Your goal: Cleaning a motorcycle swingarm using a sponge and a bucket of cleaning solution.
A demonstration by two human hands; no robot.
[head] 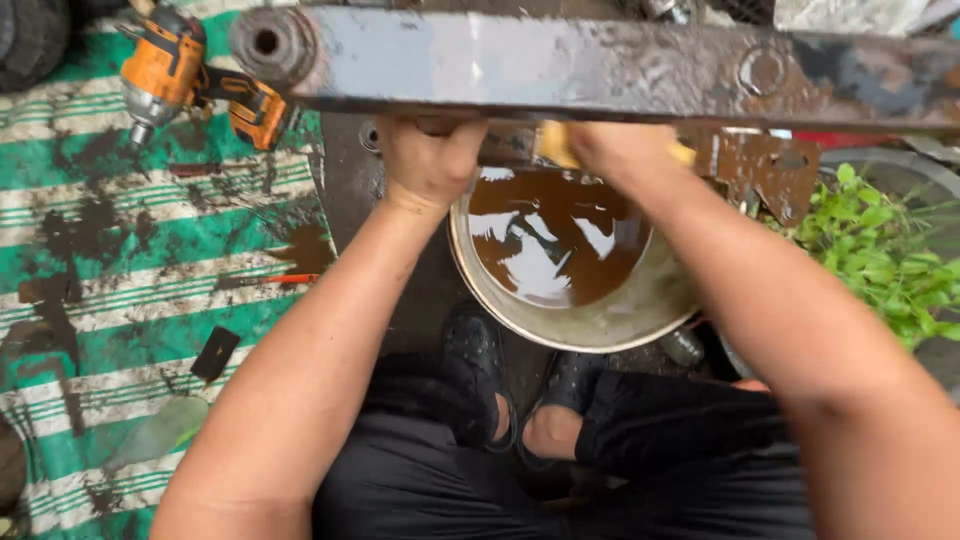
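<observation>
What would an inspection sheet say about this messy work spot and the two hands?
Surface: green striped mat, stained with dark grime.
Job's things: long metal bar over a basin of brown liquid; yellow tool, partly hidden.
Clutter: orange power tool, small dark plate.
Hands: left hand grips under the bar; right hand holds the yellow tool.
Cables: nothing seen.
Surroundings: green plants, tyre.

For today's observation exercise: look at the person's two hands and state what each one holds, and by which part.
The left hand grips the lower edge of the long, dirty grey metal bar. The right hand holds a yellow-handled tool by its handle; its working end is hidden.
</observation>
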